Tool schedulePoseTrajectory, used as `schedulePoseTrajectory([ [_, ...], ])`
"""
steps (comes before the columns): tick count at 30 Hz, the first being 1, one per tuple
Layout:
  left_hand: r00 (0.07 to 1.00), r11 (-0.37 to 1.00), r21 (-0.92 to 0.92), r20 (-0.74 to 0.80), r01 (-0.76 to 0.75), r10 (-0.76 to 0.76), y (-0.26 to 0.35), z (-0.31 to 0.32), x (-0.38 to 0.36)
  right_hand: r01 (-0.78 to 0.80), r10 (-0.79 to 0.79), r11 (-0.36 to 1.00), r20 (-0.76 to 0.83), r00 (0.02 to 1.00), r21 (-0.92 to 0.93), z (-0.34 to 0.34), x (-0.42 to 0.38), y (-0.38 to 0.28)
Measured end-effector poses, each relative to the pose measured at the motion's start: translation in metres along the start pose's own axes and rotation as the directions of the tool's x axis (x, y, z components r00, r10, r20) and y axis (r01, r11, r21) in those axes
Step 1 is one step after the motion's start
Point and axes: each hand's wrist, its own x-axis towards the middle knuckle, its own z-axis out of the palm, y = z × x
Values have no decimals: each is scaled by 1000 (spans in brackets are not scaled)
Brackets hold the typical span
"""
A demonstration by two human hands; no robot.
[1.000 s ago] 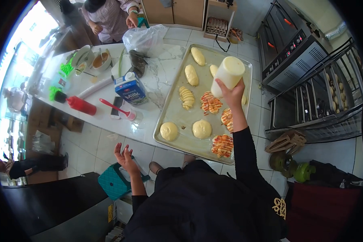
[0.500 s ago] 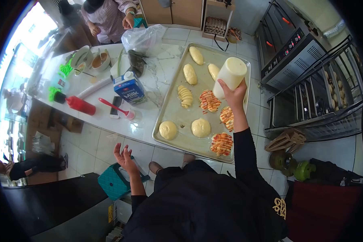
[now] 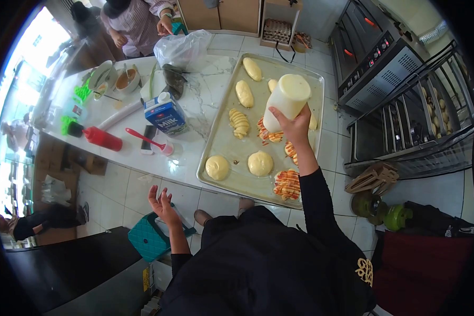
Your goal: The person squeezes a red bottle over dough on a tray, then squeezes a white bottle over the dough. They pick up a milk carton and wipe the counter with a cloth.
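Observation:
My right hand [image 3: 295, 126] grips a large pale squeeze bottle [image 3: 288, 99], its broad base tipped up toward me and its nozzle end hidden. The bottle hangs over a metal baking tray [image 3: 209, 152]. On the tray lie plain oval dough pieces [image 3: 244, 94], a ridged one [image 3: 239, 123], and round ones [image 3: 260, 163]. Red and pale sauce stripes cover a bun [image 3: 287, 184] at the near edge; two other striped buns are partly behind the bottle and hand. My left hand [image 3: 163, 204] is held off the table above a teal stool [image 3: 148, 238], fingers spread, holding nothing.
Left of the tray on the marble table stand a milk carton [image 3: 165, 114], a red squeeze bottle [image 3: 103, 138], a brush [image 3: 147, 138] in a cup and bowls [image 3: 127, 80]. Another person [image 3: 137, 26] stands across the table. An oven [image 3: 371, 52] and tray rack [image 3: 411, 126] are at right.
My right hand and the pale bottle have shifted slightly left, now covering more of the middle striped bun. My left hand stays nearly still.

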Motion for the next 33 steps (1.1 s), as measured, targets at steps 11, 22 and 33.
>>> schedulePoseTrajectory([
  [11, 1000, 1000, -25, -30, -11, 11, 4, 3, 0, -5, 4, 998, -16, 1000, -70, -6, -7, -2],
  [22, 1000, 999, -28, -16, -21, 20, 6, 3, 3, -39, 40, 998, 24, 999, -42, -10, -13, -8],
  [33, 997, 997, -32, 30, -75, 76, 4, 8, 1, -165, 615, 638, -368, 698, 753, -95, -28, 58],
])
